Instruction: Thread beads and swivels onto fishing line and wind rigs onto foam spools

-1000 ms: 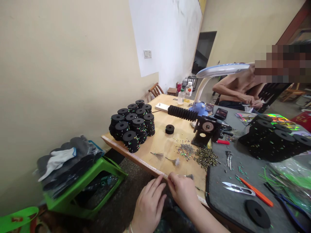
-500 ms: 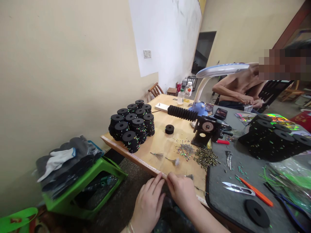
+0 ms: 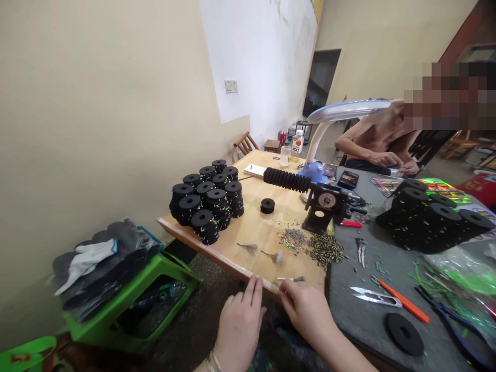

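My left hand rests its outstretched fingers on the tape measure strip along the table's front edge. To its right, my right hand pinches at that same edge; whatever lies between its fingertips is too small or hidden to make out. Just beyond the right hand lies a thin white stick-like piece with a grey tuft. Farther in are two bundles of fine strands, one dark and one pale-tipped. Small beads and a heap of brassy-dark pieces lie past them.
Stacked black foam spools stand at left, a single spool mid-table. A black clamp device and lamp stand behind. Thread snips, an orange-handled tool and pliers lie right. A co-worker sits opposite.
My right hand has slid right along the table edge, away from my left hand. My left hand stays at the tape. The view has shifted slightly.
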A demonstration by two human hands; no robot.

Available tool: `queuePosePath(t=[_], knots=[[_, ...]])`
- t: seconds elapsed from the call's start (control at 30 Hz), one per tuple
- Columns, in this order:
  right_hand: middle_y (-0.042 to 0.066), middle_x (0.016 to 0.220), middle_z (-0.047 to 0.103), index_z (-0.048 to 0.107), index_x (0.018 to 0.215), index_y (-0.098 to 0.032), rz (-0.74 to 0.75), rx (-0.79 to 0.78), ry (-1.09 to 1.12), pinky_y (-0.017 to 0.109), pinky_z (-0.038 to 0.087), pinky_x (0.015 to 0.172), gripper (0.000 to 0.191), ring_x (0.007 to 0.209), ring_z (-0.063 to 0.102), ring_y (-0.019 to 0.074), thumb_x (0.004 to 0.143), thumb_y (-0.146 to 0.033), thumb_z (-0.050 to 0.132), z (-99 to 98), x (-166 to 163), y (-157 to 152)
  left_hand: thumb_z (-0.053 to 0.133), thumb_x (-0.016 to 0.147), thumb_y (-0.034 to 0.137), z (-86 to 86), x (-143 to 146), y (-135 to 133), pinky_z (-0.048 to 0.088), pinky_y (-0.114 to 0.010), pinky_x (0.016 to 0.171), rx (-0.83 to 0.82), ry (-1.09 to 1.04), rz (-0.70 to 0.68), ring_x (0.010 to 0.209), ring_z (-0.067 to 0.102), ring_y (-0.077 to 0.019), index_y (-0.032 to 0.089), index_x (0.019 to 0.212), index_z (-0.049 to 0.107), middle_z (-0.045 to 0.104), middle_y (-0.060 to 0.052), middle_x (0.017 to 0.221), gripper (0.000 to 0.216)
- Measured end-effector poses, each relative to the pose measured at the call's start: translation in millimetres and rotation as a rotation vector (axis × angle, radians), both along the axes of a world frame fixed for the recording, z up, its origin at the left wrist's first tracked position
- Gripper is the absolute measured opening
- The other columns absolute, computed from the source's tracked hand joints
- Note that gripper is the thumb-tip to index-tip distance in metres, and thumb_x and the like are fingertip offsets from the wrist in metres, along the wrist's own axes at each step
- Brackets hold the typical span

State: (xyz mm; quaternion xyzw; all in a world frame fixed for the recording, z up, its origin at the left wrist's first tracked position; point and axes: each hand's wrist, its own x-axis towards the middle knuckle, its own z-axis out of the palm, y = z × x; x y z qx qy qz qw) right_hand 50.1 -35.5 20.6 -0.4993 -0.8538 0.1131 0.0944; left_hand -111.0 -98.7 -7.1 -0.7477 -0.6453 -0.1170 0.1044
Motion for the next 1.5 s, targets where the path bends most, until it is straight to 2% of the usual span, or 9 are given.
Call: queuePosePath(t=[0.27, 0.53, 0.7, 1.1, 1.4, 1.5], knots=[[0.002, 0.070, 0.072, 0.064, 0.077, -0.023, -0.007, -0.109, -0.060, 0.023, 0.033, 0.055, 0.018, 0.067, 0.067, 0.0181, 0.086, -0.020, 0.050, 14.7, 35.5, -0.8, 0.052, 0.083, 0.010, -1.0, 5.7, 3.1, 0.051, -0.033, 0.060, -0.014, 0.112, 0.005, 0.064, 0.064, -0.0192, 0.013, 0.121, 0.062, 0.064, -0.014, 0.123, 0.039], [0.003, 0.069, 0.071, 0.064, 0.076, -0.022, -0.087, -0.190, -0.062, 0.023, 0.031, 0.054, 0.017, 0.067, 0.066, 0.0193, 0.084, -0.018, 0.051, 18.9, 50.9, -5.0, 0.056, 0.082, 0.012, -2.6, 7.6, 3.1, 0.052, -0.034, 0.058, 0.007, 0.084, -0.005, 0.062, 0.065, -0.0209, 0.010, 0.118, 0.063, 0.066, -0.017, 0.120, 0.037], [0.002, 0.067, 0.070, 0.063, 0.074, -0.021, -0.126, -0.193, -0.048, 0.023, 0.031, 0.053, 0.017, 0.064, 0.066, 0.0189, 0.083, -0.016, 0.050, 14.2, 53.4, -9.0, 0.050, 0.085, 0.013, -3.4, 7.4, 2.9, 0.052, -0.033, 0.059, 0.009, 0.100, -0.006, 0.063, 0.065, -0.0193, 0.011, 0.119, 0.063, 0.065, -0.017, 0.121, 0.036], [0.001, 0.065, 0.070, 0.064, 0.076, -0.023, -0.142, -0.153, -0.067, 0.024, 0.027, 0.052, 0.013, 0.062, 0.065, 0.0179, 0.081, -0.017, 0.053, 5.7, 52.6, -8.8, 0.058, 0.082, 0.016, -0.4, 8.4, 2.9, 0.053, -0.033, 0.057, -0.014, 0.138, 0.001, 0.062, 0.065, -0.0202, 0.008, 0.120, 0.062, 0.064, -0.017, 0.122, 0.039], [0.002, 0.065, 0.072, 0.070, 0.080, -0.026, -0.076, -0.112, -0.090, 0.024, 0.028, 0.053, 0.019, 0.063, 0.067, 0.0188, 0.085, -0.024, 0.051, 8.6, 48.4, -4.9, 0.060, 0.082, 0.017, 1.7, 9.5, 3.0, 0.054, -0.032, 0.057, -0.031, 0.153, 0.007, 0.062, 0.066, -0.0199, 0.008, 0.120, 0.062, 0.063, -0.017, 0.123, 0.039], [0.002, 0.067, 0.073, 0.069, 0.077, -0.025, -0.044, -0.153, -0.044, 0.023, 0.029, 0.054, 0.020, 0.064, 0.066, 0.0182, 0.084, -0.022, 0.051, 13.3, 48.4, -2.6, 0.062, 0.081, 0.018, 2.8, 10.5, 2.8, 0.054, -0.032, 0.057, -0.048, 0.146, 0.022, 0.063, 0.066, -0.0195, 0.009, 0.120, 0.062, 0.063, -0.016, 0.123, 0.040]])
